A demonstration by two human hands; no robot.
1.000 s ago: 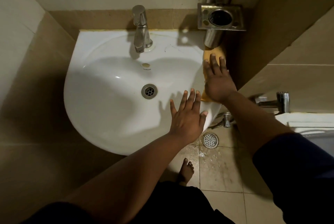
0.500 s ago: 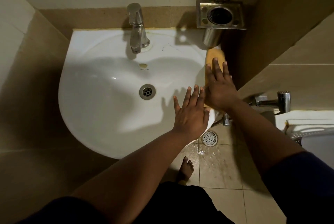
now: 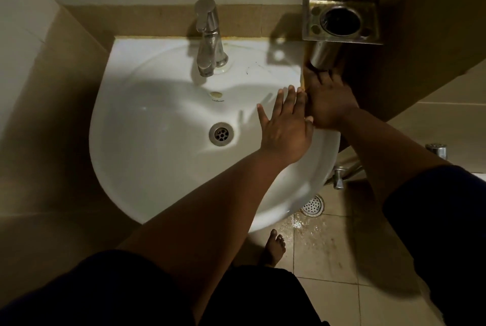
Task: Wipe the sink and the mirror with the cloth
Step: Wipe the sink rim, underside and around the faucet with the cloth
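Holder [image 3: 340, 20] overhangs right hand [image 3: 332, 105] on cloth [image 3: 305, 76].

Lighting: dim overall, warm cast; your view is brightest on the white sink [image 3: 147, 157]. Source: apparently above and behind you, judging by shadows thrown forward. Shadows: hard finger shadows in the basin beside your left hand [image 3: 285, 131]; the tap [image 3: 209, 36] and wall holder [image 3: 340, 20] cast dark shapes on the rim. Glare: small highlights on wet floor tiles [image 3: 313, 225]. Distortion: wide-angle bowing at the edges. Corners: near black, detail lost.
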